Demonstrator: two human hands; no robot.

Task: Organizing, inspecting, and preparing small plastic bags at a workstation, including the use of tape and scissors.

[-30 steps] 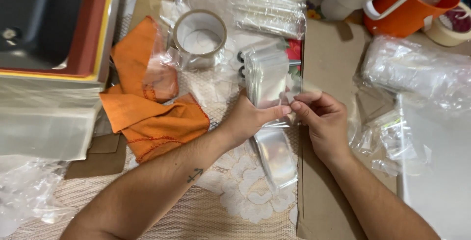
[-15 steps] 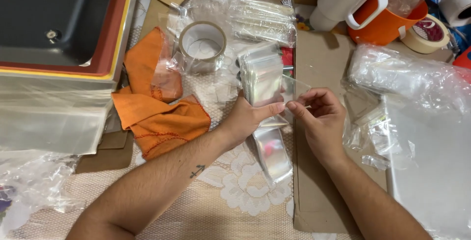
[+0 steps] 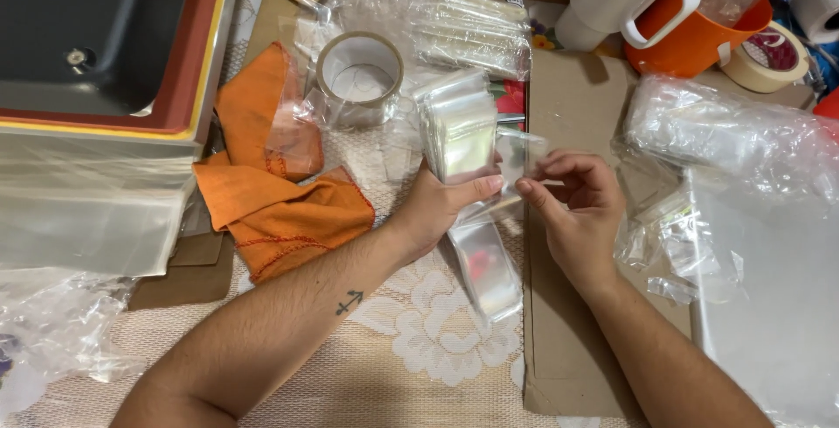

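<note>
**Both hands on one clear sleeve, mid-table**

Your left hand (image 3: 437, 209) grips a stack of clear plastic sleeves (image 3: 459, 126), thumb pressed along its lower edge and pointing to 3 o'clock. Your right hand (image 3: 572, 205) meets it there, thumb and forefinger pinched together on the edge of a single clear sleeve (image 3: 522, 153) that stands just beside the stack at its 3 o'clock. More sleeves (image 3: 485, 262) trail flat on the lace cloth (image 3: 419, 332) at 6 o'clock of your hands. A brown card sheet (image 3: 568, 323) lies under your right wrist. At 10 o'clock of the stack sits a tape roll (image 3: 358, 74); at 9 o'clock, an orange cloth (image 3: 271, 192). At 2 o'clock stands an orange mug (image 3: 699, 30).
</note>
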